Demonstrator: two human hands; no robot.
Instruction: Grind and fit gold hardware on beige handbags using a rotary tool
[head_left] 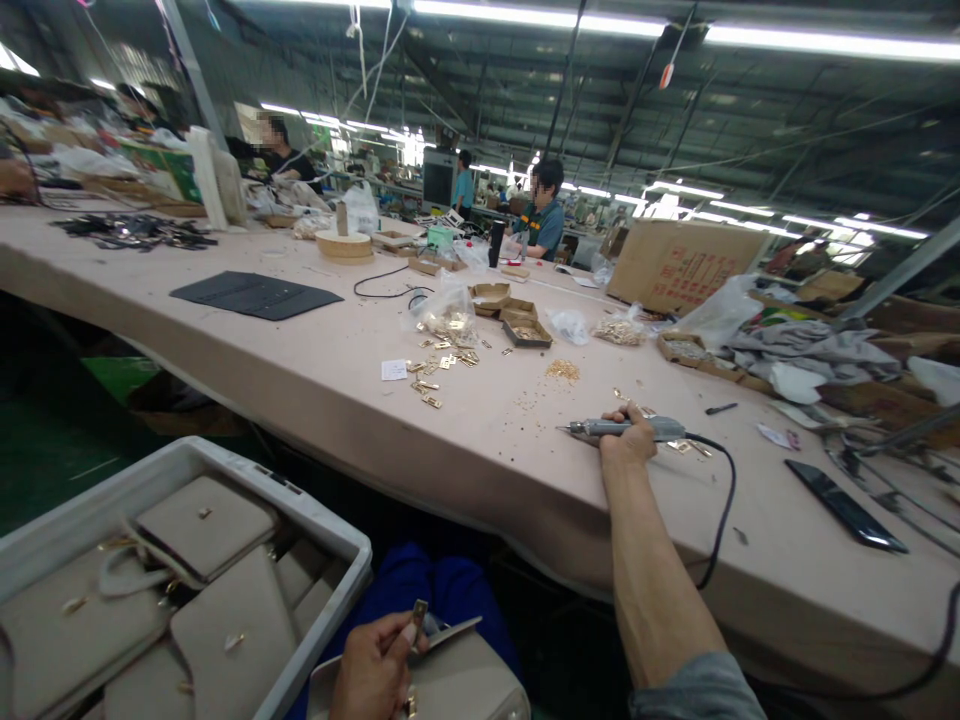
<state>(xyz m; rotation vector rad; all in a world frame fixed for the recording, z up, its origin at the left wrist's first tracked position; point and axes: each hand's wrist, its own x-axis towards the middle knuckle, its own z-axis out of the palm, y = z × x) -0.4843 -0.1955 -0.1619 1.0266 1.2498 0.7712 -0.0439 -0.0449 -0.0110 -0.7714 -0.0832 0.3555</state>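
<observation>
My right hand (628, 436) rests on the pink worktable (315, 370), closed around a grey electric screwdriver (611, 427) that lies pointing left, its black cord (721, 510) trailing off the table edge. Low in front of me, my left hand (375, 665) pinches a small gold metal clasp (418, 610) against the flap of a beige handbag (457, 680) on my lap. Loose gold clasps (435, 370) lie scattered on the table to the left of the screwdriver.
A grey bin (330, 560) of beige handbags stands at my left. On the table lie a plastic bag of hardware (448, 318), small cardboard trays (525, 330), a dark leather panel (255, 294), a cardboard box (682, 265) and a phone (846, 504). Other people work at the far end.
</observation>
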